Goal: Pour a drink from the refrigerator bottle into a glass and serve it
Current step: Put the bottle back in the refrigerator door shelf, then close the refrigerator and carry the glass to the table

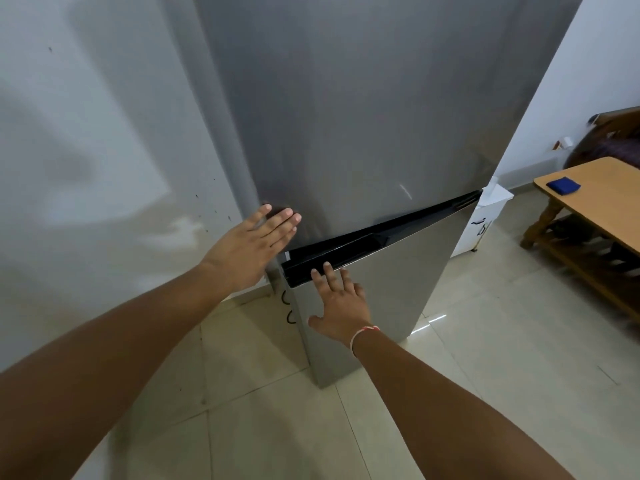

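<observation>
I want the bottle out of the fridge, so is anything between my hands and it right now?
Yes. The lower refrigerator door stands in the way, barely ajar at its top edge. The right hand lies flat on it, fingers at the dark handle recess; the left hand rests on the upper door. No bottle is visible.

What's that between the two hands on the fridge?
In the head view, the black handle strip atop the lower door separates the left hand from the right hand.

Both bare arms reach forward. The left hand (250, 244) lies flat, fingers straight and together; the right hand (341, 304) spreads its fingers, a thread band at its wrist.
</observation>
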